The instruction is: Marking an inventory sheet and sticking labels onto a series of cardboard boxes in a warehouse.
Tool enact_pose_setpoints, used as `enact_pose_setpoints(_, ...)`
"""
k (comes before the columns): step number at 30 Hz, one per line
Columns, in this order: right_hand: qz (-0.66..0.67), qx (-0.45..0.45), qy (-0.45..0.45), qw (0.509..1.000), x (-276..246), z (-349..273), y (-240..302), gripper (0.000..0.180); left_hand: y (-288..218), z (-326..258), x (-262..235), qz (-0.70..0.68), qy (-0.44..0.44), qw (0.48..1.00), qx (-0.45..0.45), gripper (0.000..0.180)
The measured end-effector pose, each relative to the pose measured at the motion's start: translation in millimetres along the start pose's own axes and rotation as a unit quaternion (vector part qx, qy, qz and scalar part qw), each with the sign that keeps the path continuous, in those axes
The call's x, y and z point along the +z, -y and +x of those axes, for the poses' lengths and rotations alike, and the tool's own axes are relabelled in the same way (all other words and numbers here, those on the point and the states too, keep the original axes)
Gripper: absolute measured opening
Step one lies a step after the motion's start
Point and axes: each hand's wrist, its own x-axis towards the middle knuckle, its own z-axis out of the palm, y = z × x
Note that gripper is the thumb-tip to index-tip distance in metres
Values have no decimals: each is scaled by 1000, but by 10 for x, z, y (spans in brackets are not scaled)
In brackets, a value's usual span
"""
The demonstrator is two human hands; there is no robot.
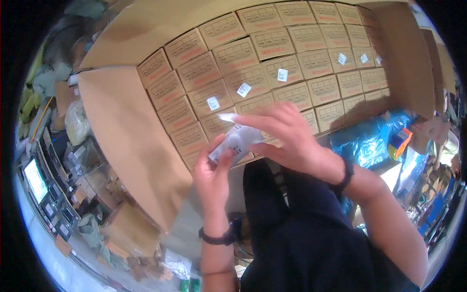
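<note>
My left hand [212, 171] is closed on a strip or roll of white labels [232, 145] with small dark print, held above the front edge of a big open carton. Just to its right is my right hand [294, 138], slightly blurred. A loose white label [227, 117] is at its index fingertip, and its thumb meets the strip's right end. Below and beyond both hands, small brown boxes [275, 43] fill the carton in rows. Several carry a square white label, such as the stuck label [282, 74] in the middle.
The carton's left flap [129, 146] is folded outward, and its right flap [406, 58] stands up. Blue plastic wrap [369, 138] and an orange and yellow tape dispenser [400, 141] lie at the right. At the far left are a lit screen [35, 180] and cluttered packing material.
</note>
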Motion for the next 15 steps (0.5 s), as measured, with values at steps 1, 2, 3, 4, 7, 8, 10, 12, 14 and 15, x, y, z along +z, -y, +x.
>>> enact_pose_setpoints(1,-23,4,-12,1000,56,94,-12,33,-25,10,14,44,7,999,0,34)
enact_pose_setpoints(2,-67,-54,18,996,89,94,-72,35,-22,12,20,41,12,999,1,34)
enact_pose_setpoints(3,-73,-52,17,996,34,85,-71,35,-5,9,24,41,21,999,-8,35)
enact_pose_setpoints(4,-103,-84,18,991,8,67,-48,34,10,0,2,43,26,999,-17,35)
enact_pose_setpoints(7,-145,-127,16,981,-71,-47,-61,35,34,-9,93,-24,46,998,-24,38)
enact_pose_setpoints(8,-155,-141,12,978,-95,-89,-80,36,48,1,119,-27,51,998,-25,38)
enact_pose_setpoints(10,-129,-110,25,985,-36,-181,-131,34,88,34,151,-82,63,994,-38,40)
enact_pose_setpoints(12,-22,58,81,995,-162,-234,-192,33,211,33,68,-204,67,974,-74,39)
enact_pose_setpoints(14,-52,116,-195,973,-374,-200,-716,31,305,42,-23,-322,49,942,-80,41)
enact_pose_setpoints(15,67,204,-277,937,-540,-192,-1170,38,319,31,-27,-325,58,940,-84,41)
